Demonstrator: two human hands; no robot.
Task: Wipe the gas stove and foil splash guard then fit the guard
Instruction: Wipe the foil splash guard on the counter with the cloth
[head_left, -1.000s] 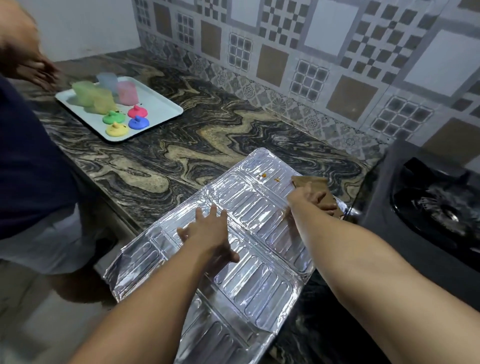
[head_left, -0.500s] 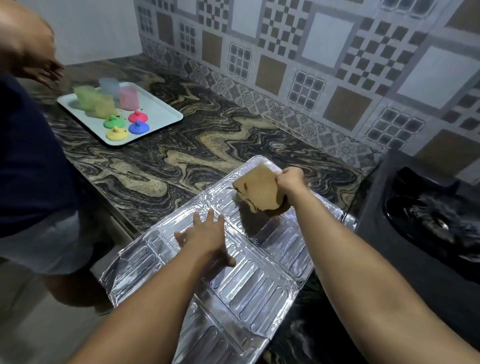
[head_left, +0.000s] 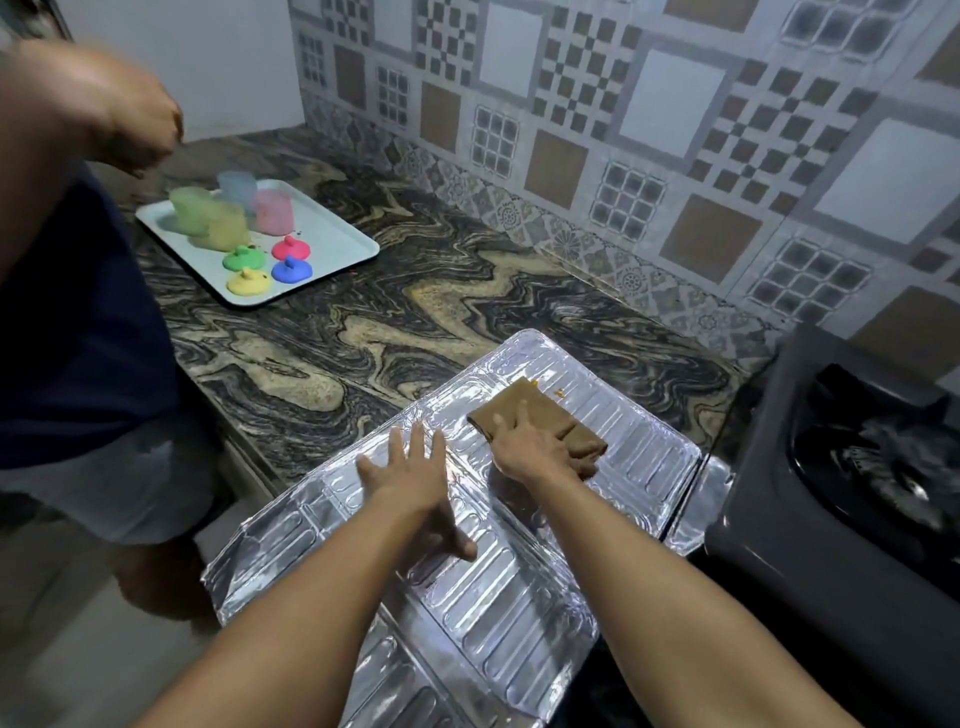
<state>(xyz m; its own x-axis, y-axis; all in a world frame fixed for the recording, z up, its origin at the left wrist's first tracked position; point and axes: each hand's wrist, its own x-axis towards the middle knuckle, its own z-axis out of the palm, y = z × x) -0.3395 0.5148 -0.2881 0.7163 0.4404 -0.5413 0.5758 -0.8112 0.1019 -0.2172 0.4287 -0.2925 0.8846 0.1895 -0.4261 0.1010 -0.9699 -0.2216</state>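
The foil splash guard (head_left: 467, 545) lies flat on the marbled stone counter (head_left: 363, 322), its near end hanging past the counter's front edge. It is a long, hinged sheet of shiny embossed foil, pressed with rows of rounded oblong ribs and folded into panels along straight creases. Its long axis runs from about 7 o'clock, near the person, to about 1 o'clock, where its far rounded corner points toward the tiled wall (head_left: 623, 130). A few small orange specks sit on the far panel, just beyond the cloth.

The left hand (head_left: 415, 483) lies flat on the middle of the guard, fingers straight and spread, pressing the foil down and gripping nothing. The right hand (head_left: 535, 447) presses palm-down on a folded brown cloth (head_left: 524, 410), fingers laid over the fabric; the cloth is soft, matte and roughly rectangular, resting on the far panel at about 1 o'clock from the left hand. The two hands are near each other but apart.

At 3 o'clock, just beside the guard's right edge, stands the black gas stove (head_left: 831, 519), smooth and dark, with a burner blurred.

At 10 o'clock, well apart, a white tray (head_left: 343, 239) holds translucent pastel cups and four bright round lids. A second person in a dark top stands at 9 o'clock, one blurred hand above the tray.
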